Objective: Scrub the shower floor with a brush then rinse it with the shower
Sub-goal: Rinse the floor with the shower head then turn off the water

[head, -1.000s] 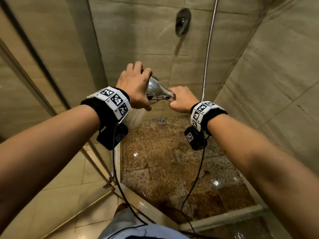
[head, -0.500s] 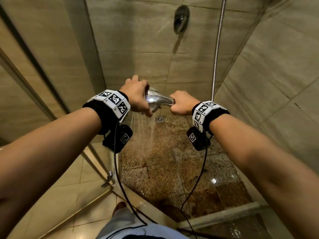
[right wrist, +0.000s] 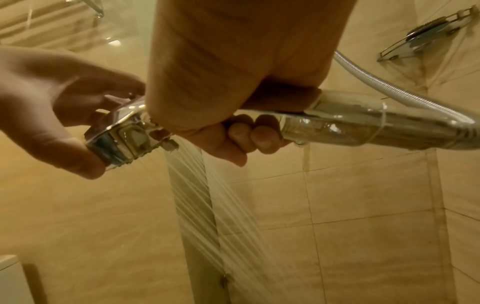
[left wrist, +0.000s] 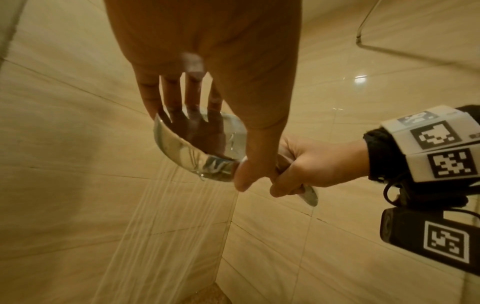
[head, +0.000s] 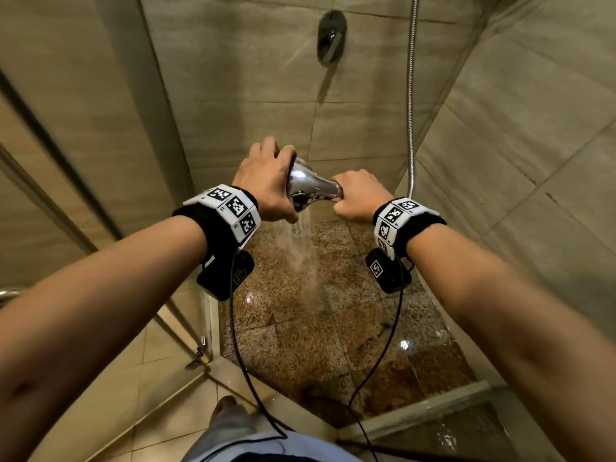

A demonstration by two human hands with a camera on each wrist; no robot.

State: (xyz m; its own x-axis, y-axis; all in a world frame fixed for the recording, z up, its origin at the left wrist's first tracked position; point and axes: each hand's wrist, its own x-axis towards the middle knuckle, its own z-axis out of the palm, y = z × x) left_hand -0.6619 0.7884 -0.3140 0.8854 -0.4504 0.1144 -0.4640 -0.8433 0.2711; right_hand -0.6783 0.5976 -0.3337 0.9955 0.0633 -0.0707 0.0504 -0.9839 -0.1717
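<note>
Granite shower floor (head: 320,345) wet; spray now lands further in than second ago, so rinse sweep progressing. Chrome shower head (head: 308,186) held above floor: right hand (head: 358,198) clenched round handle, left hand (head: 266,188) cupping head rim.

Bare forearms, black wristbands (head: 200,218) ringed with white blocks of black square-patterned markers, small black cameras (head: 226,275) slung beneath, thin black cables (head: 240,355) trailing, light blue clothing (head: 266,448) below.
</note>
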